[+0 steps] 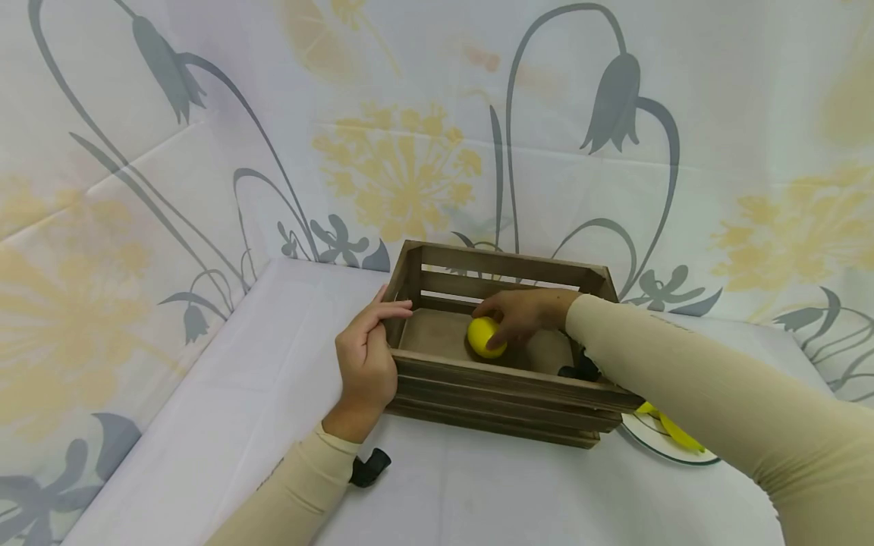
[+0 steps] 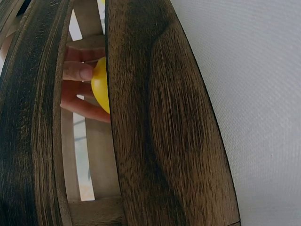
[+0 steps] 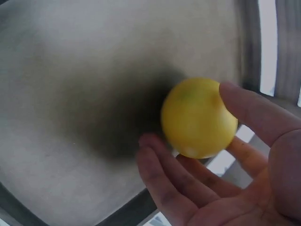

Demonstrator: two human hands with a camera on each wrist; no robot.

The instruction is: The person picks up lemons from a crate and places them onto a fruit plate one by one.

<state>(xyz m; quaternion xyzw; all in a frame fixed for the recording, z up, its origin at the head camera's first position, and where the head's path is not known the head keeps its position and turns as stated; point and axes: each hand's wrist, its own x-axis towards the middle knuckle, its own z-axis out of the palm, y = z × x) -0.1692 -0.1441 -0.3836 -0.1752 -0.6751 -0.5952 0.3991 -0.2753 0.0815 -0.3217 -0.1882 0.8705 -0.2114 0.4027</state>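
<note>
A slatted wooden crate [image 1: 498, 371] stands on the white-covered table, its open top facing up. My left hand [image 1: 364, 355] grips the crate's left end, with fingers over the rim. Inside the crate, my right hand [image 1: 524, 315] holds a yellow lemon [image 1: 482, 337] between thumb and fingers. The right wrist view shows the lemon [image 3: 197, 120] close over the crate's floor [image 3: 84, 75], with a dark shadow beside it. Through a gap between slats [image 2: 174, 117], the left wrist view catches part of the lemon [image 2: 100, 87] and the right fingers [image 2: 77, 70].
At the crate's right front corner, a white plate [image 1: 649, 442] with a dark rim holds yellow banana-like fruit [image 1: 679, 434], partly hidden under the right sleeve [image 1: 683, 371]. A flower-printed curtain [image 1: 437, 91] rises behind the crate. A black wrist-camera part [image 1: 371, 468] shows beside the left sleeve.
</note>
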